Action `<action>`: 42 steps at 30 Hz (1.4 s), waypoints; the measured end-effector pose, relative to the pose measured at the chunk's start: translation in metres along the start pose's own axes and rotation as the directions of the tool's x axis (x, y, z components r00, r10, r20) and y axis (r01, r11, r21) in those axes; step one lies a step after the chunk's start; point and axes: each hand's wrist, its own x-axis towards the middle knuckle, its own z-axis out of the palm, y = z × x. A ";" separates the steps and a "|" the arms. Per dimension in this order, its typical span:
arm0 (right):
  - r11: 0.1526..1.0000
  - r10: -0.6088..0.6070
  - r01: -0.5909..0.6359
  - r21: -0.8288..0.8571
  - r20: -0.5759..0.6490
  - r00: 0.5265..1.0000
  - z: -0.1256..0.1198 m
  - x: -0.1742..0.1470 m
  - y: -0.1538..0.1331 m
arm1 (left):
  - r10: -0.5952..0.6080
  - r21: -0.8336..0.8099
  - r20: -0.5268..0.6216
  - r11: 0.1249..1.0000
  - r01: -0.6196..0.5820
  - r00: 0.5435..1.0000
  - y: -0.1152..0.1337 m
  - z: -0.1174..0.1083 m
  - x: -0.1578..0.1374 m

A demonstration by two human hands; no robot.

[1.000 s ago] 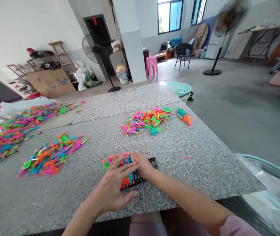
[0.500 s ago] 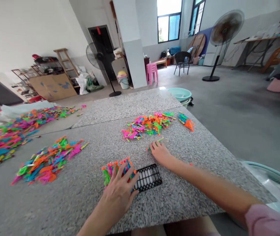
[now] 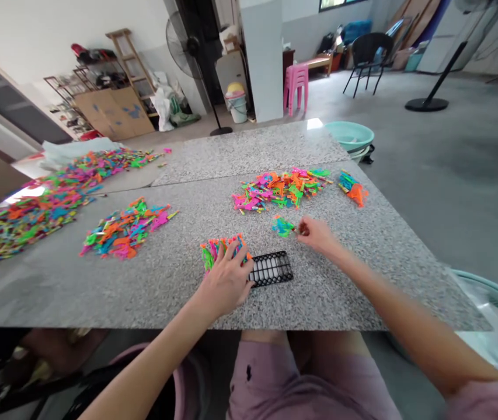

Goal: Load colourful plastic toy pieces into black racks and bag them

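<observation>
My left hand (image 3: 226, 277) rests with fingers spread over a packed row of small bright plastic toys (image 3: 207, 256), standing in the left part of a black plastic grid rack (image 3: 271, 268). Open slots show at the rack's right end, and the hand hides part of the toys. My right hand (image 3: 316, 233) is closed in a pinch, up and to the right of the rack. At its fingertips is the end of a small blue and green plastic toy (image 3: 282, 226); whether it is one piece or a few, I cannot tell.
A mixed heap of toys (image 3: 281, 189) lies beyond the rack, with a small bunch (image 3: 354, 188) to its right. Another heap (image 3: 128, 227) and a large spread (image 3: 34, 216) cover the left. Turquoise basins (image 3: 349, 135) stand past the table's far right corner.
My view has tilted down and turned. My right hand has moved right, away from its spot over the tabletop, and the blue-green toy now shows at its fingertips. My left hand stays on the rack.
</observation>
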 end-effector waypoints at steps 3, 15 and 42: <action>0.858 -0.008 -0.064 0.509 0.139 0.990 0.041 -0.043 -0.025 | 0.004 -0.021 -0.021 1.000 -0.005 1.000 0.001 -0.001 0.001; 0.992 -0.063 0.080 -0.101 0.162 0.985 0.095 -0.063 -0.106 | 0.007 -0.097 -0.110 0.995 -0.018 0.994 0.002 0.000 0.001; 0.906 -0.111 0.009 -0.424 -0.219 0.969 -0.018 0.056 -0.031 | -0.023 -0.106 -0.234 0.994 -0.002 0.972 -0.018 0.021 -0.001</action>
